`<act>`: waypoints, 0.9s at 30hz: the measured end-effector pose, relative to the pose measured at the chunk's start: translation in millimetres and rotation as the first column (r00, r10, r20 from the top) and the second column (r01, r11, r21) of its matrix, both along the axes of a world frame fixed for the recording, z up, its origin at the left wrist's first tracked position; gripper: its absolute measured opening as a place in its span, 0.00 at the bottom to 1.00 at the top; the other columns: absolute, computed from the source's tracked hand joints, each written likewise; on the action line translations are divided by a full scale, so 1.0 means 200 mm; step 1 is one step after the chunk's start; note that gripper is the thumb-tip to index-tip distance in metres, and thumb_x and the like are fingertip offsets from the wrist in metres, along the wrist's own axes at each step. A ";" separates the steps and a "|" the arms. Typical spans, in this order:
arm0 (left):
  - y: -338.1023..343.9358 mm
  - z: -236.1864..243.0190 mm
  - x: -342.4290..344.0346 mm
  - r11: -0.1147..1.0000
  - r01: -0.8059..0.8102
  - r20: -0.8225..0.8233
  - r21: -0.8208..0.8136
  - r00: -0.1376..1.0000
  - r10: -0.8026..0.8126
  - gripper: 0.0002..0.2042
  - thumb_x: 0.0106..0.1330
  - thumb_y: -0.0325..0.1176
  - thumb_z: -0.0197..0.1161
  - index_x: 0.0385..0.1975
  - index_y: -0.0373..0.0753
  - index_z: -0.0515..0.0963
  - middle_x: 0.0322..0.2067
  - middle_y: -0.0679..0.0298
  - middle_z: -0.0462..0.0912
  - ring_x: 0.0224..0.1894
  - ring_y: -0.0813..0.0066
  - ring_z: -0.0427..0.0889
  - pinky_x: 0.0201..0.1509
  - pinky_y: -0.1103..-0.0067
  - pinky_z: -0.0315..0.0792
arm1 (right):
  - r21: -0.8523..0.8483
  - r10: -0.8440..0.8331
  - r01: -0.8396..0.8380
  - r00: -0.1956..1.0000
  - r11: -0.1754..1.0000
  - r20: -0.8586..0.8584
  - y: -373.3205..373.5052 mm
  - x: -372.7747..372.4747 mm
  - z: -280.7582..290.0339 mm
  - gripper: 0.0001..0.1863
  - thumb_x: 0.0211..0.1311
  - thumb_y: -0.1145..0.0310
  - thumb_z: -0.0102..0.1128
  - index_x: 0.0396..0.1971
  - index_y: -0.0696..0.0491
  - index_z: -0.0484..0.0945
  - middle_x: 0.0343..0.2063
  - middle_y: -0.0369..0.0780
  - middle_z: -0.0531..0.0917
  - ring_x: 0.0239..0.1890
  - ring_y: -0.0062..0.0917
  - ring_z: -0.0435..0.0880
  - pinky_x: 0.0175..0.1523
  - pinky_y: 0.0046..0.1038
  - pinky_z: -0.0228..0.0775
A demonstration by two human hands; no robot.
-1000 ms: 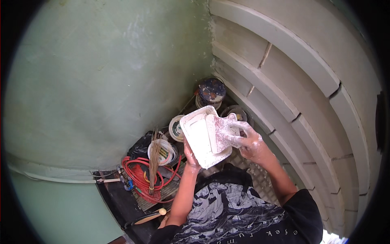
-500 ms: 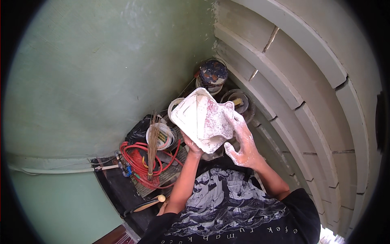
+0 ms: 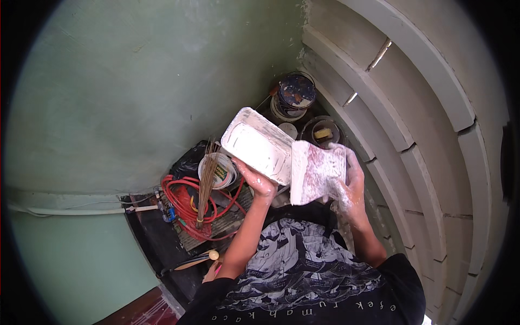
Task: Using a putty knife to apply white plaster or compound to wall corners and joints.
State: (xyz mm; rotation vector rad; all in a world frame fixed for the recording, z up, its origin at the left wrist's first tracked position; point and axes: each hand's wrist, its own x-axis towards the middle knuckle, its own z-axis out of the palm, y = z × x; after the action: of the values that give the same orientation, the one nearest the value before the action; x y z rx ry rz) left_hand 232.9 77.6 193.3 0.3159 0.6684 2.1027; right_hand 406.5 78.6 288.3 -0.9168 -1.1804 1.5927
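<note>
My left hand supports a white rectangular tray from below, fingers closed around its near side. White paste coats the inside of the tray. To the right, my right hand grips a broad putty spreader, smeared with white paste over a reddish surface. Its straight edge meets or overlaps the right end of the tray; I cannot tell if they touch. White smears cover the right hand's fingers, with some on the left palm.
Beyond the tray stand a lidded paint bucket and a round tub with a yellow sponge-like piece. At left are a stick broom, a white pail and a coiled red hose. A green wall and ledged wall flank me.
The right hand has gone from loosely open beside the spreader to gripping it. The spreader has moved right, off the tray's middle, so more of the tray's inside shows.
</note>
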 end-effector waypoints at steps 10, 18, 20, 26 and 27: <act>-0.02 -0.09 0.06 0.995 -0.026 -0.142 -0.096 0.990 0.012 0.42 0.58 0.69 0.22 0.64 0.40 0.41 0.64 0.60 0.46 0.65 0.64 0.50 0.66 0.68 0.46 | -0.060 -0.010 0.005 0.996 0.998 -0.083 -0.04 -0.01 -0.13 0.26 0.52 0.75 0.54 0.52 0.61 0.58 0.40 0.39 0.71 0.34 0.17 0.75 0.25 0.15 0.70; -0.07 -0.15 0.16 0.993 0.057 -0.425 -0.099 0.900 -0.094 0.47 0.53 0.73 0.23 0.64 0.39 0.39 0.64 0.59 0.46 0.65 0.63 0.50 0.66 0.68 0.46 | -0.111 -0.050 0.030 0.982 0.993 -0.184 -0.03 -0.02 -0.16 0.28 0.53 0.67 0.55 0.52 0.61 0.57 0.36 0.40 0.74 0.22 0.15 0.76 0.14 0.13 0.62; -0.09 -0.20 0.18 0.991 0.118 -0.438 -0.066 0.889 -0.135 0.47 0.53 0.73 0.23 0.64 0.39 0.40 0.64 0.59 0.46 0.65 0.63 0.49 0.66 0.67 0.46 | -0.134 -0.036 0.006 0.973 0.991 -0.227 -0.04 -0.02 -0.13 0.28 0.53 0.67 0.55 0.52 0.62 0.57 0.36 0.40 0.74 0.22 0.15 0.76 0.14 0.13 0.62; -0.09 -0.28 0.22 0.990 0.138 -0.421 -0.030 0.897 -0.138 0.46 0.54 0.72 0.22 0.64 0.39 0.41 0.64 0.59 0.46 0.65 0.64 0.49 0.66 0.67 0.45 | 0.000 -0.142 0.148 0.952 0.989 -0.272 0.05 0.04 -0.11 0.26 0.55 0.68 0.55 0.52 0.60 0.57 0.38 0.40 0.73 0.27 0.16 0.76 0.16 0.14 0.67; -0.09 -0.26 0.23 0.990 0.138 -0.422 -0.029 0.896 -0.137 0.46 0.54 0.72 0.22 0.64 0.39 0.41 0.64 0.59 0.46 0.65 0.64 0.49 0.66 0.67 0.45 | 0.085 -0.182 0.203 0.961 0.975 -0.210 0.06 0.05 -0.10 0.27 0.56 0.66 0.54 0.52 0.61 0.56 0.37 0.40 0.74 0.24 0.16 0.76 0.15 0.14 0.65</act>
State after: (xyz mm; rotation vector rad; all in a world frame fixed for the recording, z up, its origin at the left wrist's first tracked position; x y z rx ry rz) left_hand 278.2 60.0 142.2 0.8150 0.8678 1.9115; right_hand 417.2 91.6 267.6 -0.7588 -0.9927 1.4152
